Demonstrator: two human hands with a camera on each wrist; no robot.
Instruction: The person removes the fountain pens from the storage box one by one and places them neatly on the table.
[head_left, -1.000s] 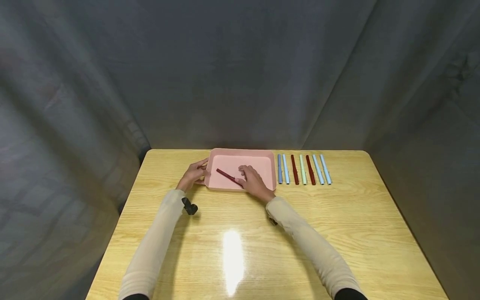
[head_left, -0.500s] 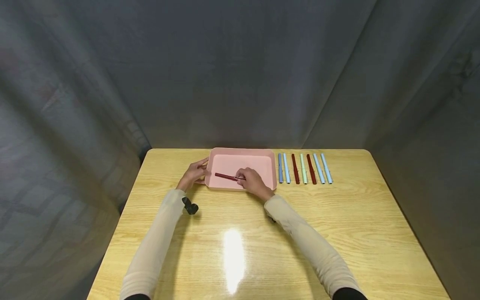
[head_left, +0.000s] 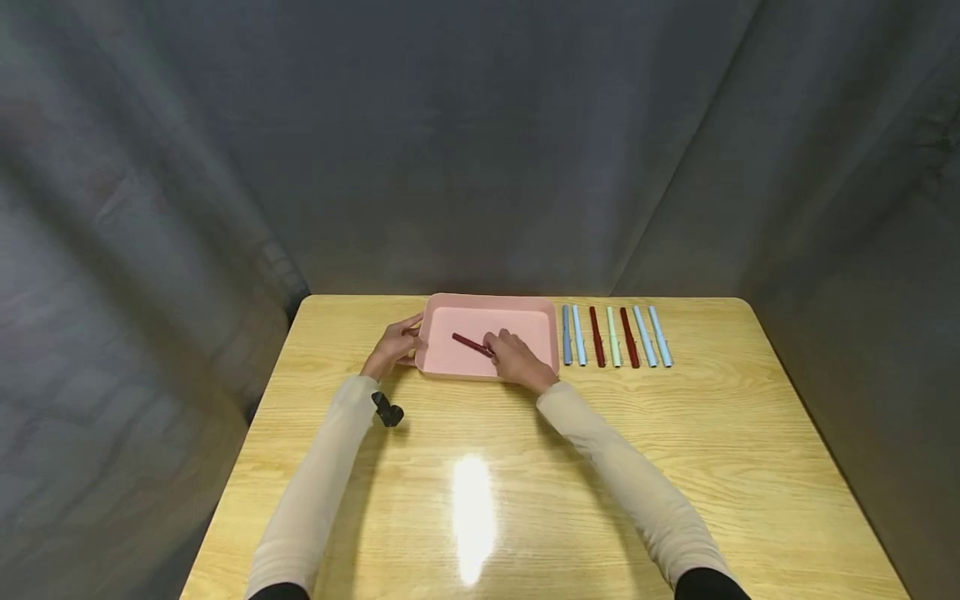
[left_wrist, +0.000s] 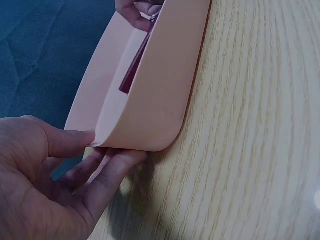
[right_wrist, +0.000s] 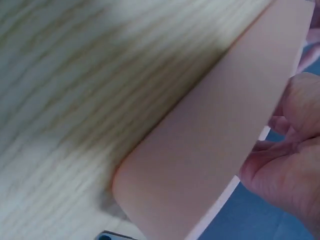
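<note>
One dark red pen (head_left: 472,345) lay inside the pink tray (head_left: 525,321), pinched in the right hand (head_left: 514,359) grip at 3 o'clock. Left hand (head_left: 392,347) clamped the tray's 9 o'clock rim. Seven pens (head_left: 615,337) lay at 3 o'clock on the tabletop (head_left: 480,492). Risk: a loose pinch might drop the pen.

Wooden table (head_left: 675,467) with pink tray (head_left: 442,367) and row of seven pens (head_left: 615,337).

Wide bare table (head_left: 480,500) in front gives both arms free passage. The pink tray (head_left: 491,303) sits mid-back, its raised walls blocking any low approach, so entry is from above. Just right of it, seven pens (head_left: 615,337) lie in a tight row, with open wood beyond.
</note>
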